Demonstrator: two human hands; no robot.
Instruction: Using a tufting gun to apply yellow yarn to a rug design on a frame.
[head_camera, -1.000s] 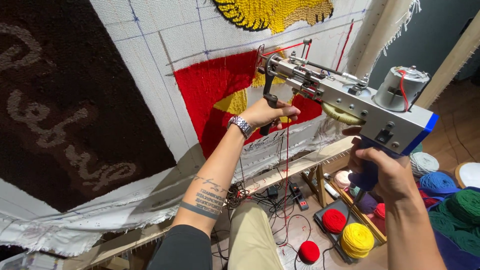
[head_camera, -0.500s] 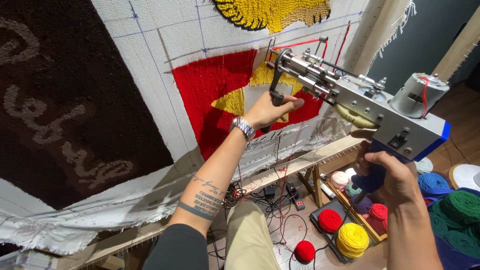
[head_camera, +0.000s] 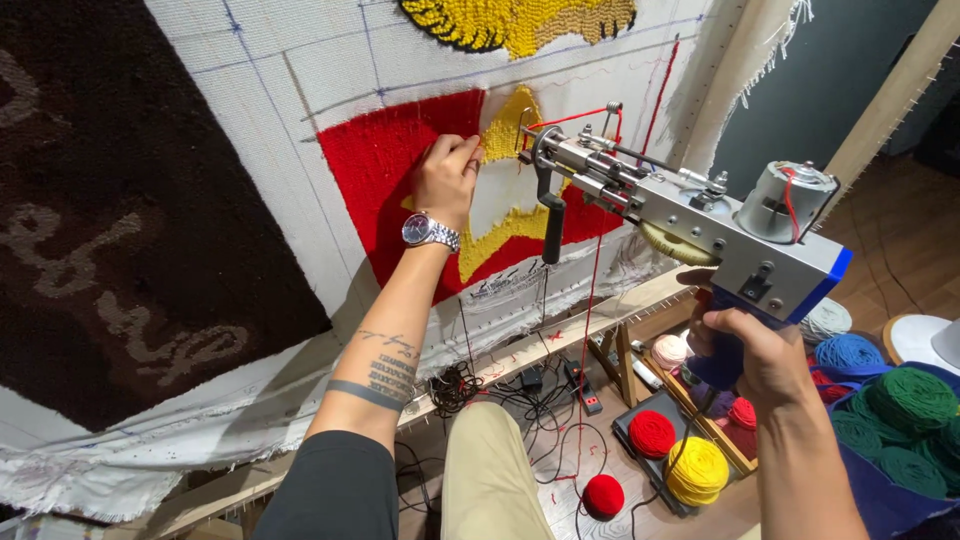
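My right hand (head_camera: 752, 350) grips the blue handle of a silver tufting gun (head_camera: 680, 205), its needle end pointing left at the cloth. Red yarn (head_camera: 592, 300) runs down from the gun's tip. My left hand (head_camera: 445, 178), a watch on its wrist, rests with pinched fingers on the red tufted patch (head_camera: 375, 165) of the stretched white backing cloth (head_camera: 270, 70). The fingertips touch the edge where red meets a yellow tufted shape (head_camera: 505, 135). The gun's black front handle (head_camera: 552, 220) hangs free, unheld.
A dark brown tufted panel (head_camera: 110, 200) fills the left of the cloth. Below lie red (head_camera: 603, 494) and yellow (head_camera: 698, 468) yarn balls, cables and a power strip (head_camera: 580, 385). Green and blue yarn balls (head_camera: 900, 410) sit at the right, by a wooden frame rail (head_camera: 560, 340).
My left hand let go of the gun's front handle and moved left onto the red tufted patch. The gun stays in my right hand, now lower and further right.
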